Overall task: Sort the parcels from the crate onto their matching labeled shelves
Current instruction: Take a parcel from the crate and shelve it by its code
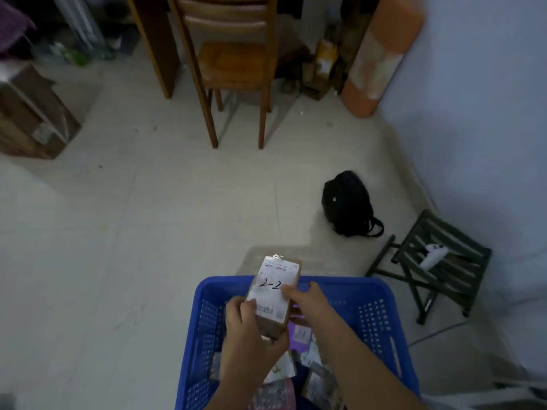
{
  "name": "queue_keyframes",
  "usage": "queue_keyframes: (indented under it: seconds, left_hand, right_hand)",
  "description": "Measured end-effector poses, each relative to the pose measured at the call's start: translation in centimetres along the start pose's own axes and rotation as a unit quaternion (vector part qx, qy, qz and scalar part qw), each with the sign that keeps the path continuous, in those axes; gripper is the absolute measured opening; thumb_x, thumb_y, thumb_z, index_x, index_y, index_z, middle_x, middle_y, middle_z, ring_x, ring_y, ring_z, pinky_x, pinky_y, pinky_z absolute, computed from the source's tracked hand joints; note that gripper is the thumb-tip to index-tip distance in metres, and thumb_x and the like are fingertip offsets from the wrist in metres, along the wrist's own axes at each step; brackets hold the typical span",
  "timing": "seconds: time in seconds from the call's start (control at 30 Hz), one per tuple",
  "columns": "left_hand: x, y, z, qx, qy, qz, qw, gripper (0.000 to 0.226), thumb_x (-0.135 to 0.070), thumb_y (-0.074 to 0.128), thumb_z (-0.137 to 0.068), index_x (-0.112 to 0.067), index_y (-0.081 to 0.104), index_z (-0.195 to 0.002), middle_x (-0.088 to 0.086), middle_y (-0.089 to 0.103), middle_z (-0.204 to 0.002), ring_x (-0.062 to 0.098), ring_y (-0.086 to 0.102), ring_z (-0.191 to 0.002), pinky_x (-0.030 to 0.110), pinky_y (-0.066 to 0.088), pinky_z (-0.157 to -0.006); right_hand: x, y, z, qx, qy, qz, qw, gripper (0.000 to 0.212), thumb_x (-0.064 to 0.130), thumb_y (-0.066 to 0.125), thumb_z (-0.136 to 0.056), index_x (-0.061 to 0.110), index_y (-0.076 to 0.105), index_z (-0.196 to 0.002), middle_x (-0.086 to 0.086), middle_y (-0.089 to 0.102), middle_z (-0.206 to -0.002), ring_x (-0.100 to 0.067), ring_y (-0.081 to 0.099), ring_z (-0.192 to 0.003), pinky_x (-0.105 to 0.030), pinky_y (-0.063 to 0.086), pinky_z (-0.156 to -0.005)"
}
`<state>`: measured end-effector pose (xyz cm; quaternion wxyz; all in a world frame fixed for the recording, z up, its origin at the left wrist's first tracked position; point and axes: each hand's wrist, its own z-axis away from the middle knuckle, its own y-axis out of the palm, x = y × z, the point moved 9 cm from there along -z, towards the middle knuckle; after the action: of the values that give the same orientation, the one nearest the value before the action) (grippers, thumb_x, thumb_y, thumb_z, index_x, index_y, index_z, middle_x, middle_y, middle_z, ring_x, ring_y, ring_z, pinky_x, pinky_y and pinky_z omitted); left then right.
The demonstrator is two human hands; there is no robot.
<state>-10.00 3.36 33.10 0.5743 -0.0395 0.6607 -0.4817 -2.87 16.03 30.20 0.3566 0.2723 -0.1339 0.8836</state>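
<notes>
Head view, single entry. We list a blue plastic crate with perforated walls at the bottom centre, standing on the pale tiled floor.

Item: one brown cardboard parcel, raised above the crate's far half and tilted away from us. Its white shipping label faces up and bears the handwritten mark "2-2".

Item: left hand, fingers curled around the parcel's near left corner and lower edge, gripping it.

Item: right hand, thumb pressed on the label's right side, fingers wrapped behind the parcel's right edge. We record both hands clamped on the one parcel, close together.

Item: further parcels in the crate beneath the arms, among them a purple mailer and several white-labelled packets; their marks are too blurred to read.

Surroundings: a black backpack on the floor beyond the crate; a dark folding stool to the right, carrying a white handheld controller; a wooden chair at the top centre; stacked cardboard boxes at the left edge; an orange padded roll leaning on the blue-grey wall.
</notes>
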Motion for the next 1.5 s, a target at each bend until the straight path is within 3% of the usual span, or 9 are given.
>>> queue_keyframes:
  seconds: [0.07, 0.17, 0.47, 0.73, 0.93, 1.1, 1.27, 1.4, 1.5]
  left_hand:
    - [-4.2, -2.1, -0.1, 0.004, 0.024, 0.013, 1.0, 0.071, -0.047, 0.075, -0.062, -0.013, 0.042, -0.115, -0.008, 0.029, -0.117, 0.007, 0.042, -0.105, 0.012, 0.048, -0.071]
    - [-10.2, -5.7, 0.3, 0.01, 0.041, 0.073, 0.996, 0.067, -0.058, 0.065, -0.064, -0.024, 0.035, -0.114, -0.006, 0.041, -0.115, 0.008, 0.051, -0.099, 0.023, 0.056, -0.072]
    - [-28.8, -18.0, -1.4, 0.047, -0.061, 0.417, 0.905, 0.044, -0.034, 0.047, -0.096, -0.02, 0.037, -0.137, 0.01, 0.054, -0.126, 0.023, 0.057, -0.108, 0.031, 0.046, -0.086]
    - [-46.7, -27.5, 1.8, 0.093, 0.064, 0.427, 0.897, 0.028, -0.014, 0.054, -0.093, -0.024, 0.055, -0.119, 0.002, 0.067, -0.094, 0.019, 0.066, -0.079, 0.026, 0.051, -0.059]
    - [-53.5, -31.9, 4.9, 0.065, 0.119, 0.46, 0.878, 0.042, -0.003, 0.054, -0.09, -0.015, 0.053, -0.13, 0.011, 0.065, -0.113, 0.033, 0.064, -0.1, 0.052, 0.053, -0.087]
    - [-59.1, -35.8, 6.9, 0.061, 0.181, 0.462, 0.866, 0.04, -0.004, 0.053, -0.091, -0.019, 0.052, -0.129, 0.01, 0.064, -0.119, 0.03, 0.065, -0.103, 0.049, 0.055, -0.086]
    - [-61.9, -37.9, 8.9, 0.052, 0.201, 0.465, 0.861, 0.038, -0.009, 0.053, -0.093, -0.024, 0.051, -0.128, 0.006, 0.063, -0.12, 0.025, 0.065, -0.102, 0.045, 0.057, -0.082]
    - [-62.6, -38.6, 9.9, 0.042, 0.208, 0.461, 0.862, 0.04, -0.009, 0.054, -0.092, -0.023, 0.05, -0.129, 0.007, 0.061, -0.121, 0.027, 0.063, -0.105, 0.049, 0.054, -0.088]
    - [-62.6, -38.9, 10.4, 0.035, 0.207, 0.46, 0.863, 0.041, -0.01, 0.054, -0.092, -0.022, 0.05, -0.131, 0.008, 0.061, -0.121, 0.027, 0.063, -0.105, 0.049, 0.053, -0.09]
  right_hand:
    - [3.1, -1.4, 3.1, 0.009, -0.026, 0.011, 1.0, 0.039, 0.017, 0.061, -0.09, 0.003, 0.041, -0.121, -0.01, 0.063, -0.104, -0.014, 0.062, -0.075, -0.023, 0.047, -0.053]
    - [8.0, -3.9, 8.5, 0.013, -0.081, -0.001, 0.997, 0.037, 0.014, 0.062, -0.089, 0.005, 0.053, -0.124, -0.008, 0.069, -0.101, -0.018, 0.068, -0.08, -0.026, 0.054, -0.057]
    - [23.4, -10.9, 27.3, 0.034, -0.248, -0.012, 0.968, 0.059, 0.005, 0.071, -0.079, 0.023, 0.048, -0.13, -0.002, 0.068, -0.109, -0.021, 0.065, -0.101, -0.046, 0.05, -0.097]
    - [33.3, -15.7, 42.6, 0.032, -0.39, -0.039, 0.919, 0.064, 0.003, 0.069, -0.081, 0.021, 0.043, -0.136, -0.001, 0.063, -0.123, -0.018, 0.065, -0.1, -0.03, 0.052, -0.072]
    - [37.2, -17.5, 51.6, 0.02, -0.467, -0.053, 0.883, 0.033, 0.017, 0.053, -0.094, 0.025, 0.054, -0.126, -0.001, 0.068, -0.108, -0.019, 0.064, -0.093, -0.027, 0.05, -0.065]
    - [39.5, -19.4, 57.7, -0.008, -0.508, -0.088, 0.857, 0.026, 0.02, 0.056, -0.093, 0.025, 0.061, -0.118, 0.002, 0.071, -0.101, -0.016, 0.068, -0.086, -0.025, 0.053, -0.059]
    - [41.2, -20.5, 62.3, -0.063, -0.56, -0.051, 0.824, 0.033, 0.023, 0.056, -0.094, 0.018, 0.054, -0.127, -0.007, 0.065, -0.117, -0.024, 0.066, -0.099, -0.033, 0.056, -0.075]
    - [41.3, -20.6, 64.0, -0.068, -0.574, -0.033, 0.816, 0.03, 0.023, 0.053, -0.096, 0.019, 0.056, -0.126, -0.005, 0.065, -0.117, -0.022, 0.064, -0.096, -0.026, 0.052, -0.065]
    - [41.4, -20.5, 64.2, -0.081, -0.581, -0.019, 0.81, 0.029, 0.024, 0.052, -0.096, 0.019, 0.058, -0.124, -0.006, 0.066, -0.12, -0.023, 0.066, -0.1, -0.039, 0.057, -0.081]
